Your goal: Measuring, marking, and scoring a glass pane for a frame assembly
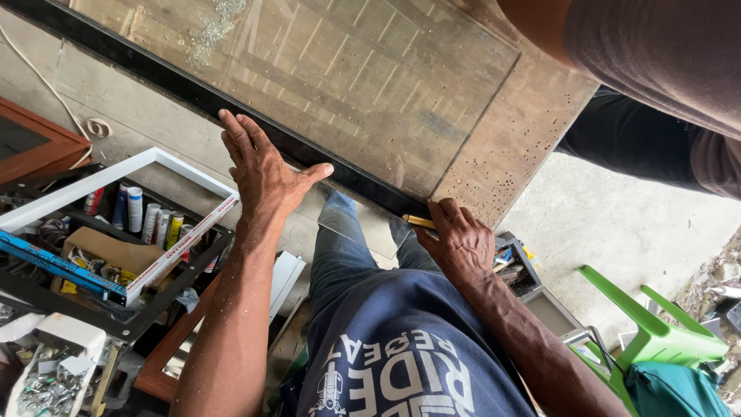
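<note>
Overhead, the head view looks down on a glass pane lying flat on a speckled brown board, with a black strip running along the pane's near edge. The floor is grey concrete, rough and dusty.

The left hand lies open, palm down, fingers spread, pressing flat on the black strip. The right hand is curled shut around a thin yellow tool at the corner where strip, glass and board meet; only the tool's tip shows.

At left, a white frame rests on a dark metal rack holding a row of cartridge tubes, a cardboard box and a long blue tool. A box of small metal parts sits below. A green plastic chair stands at lower right. Another person's arm and grey sleeve lean in at upper right.
</note>
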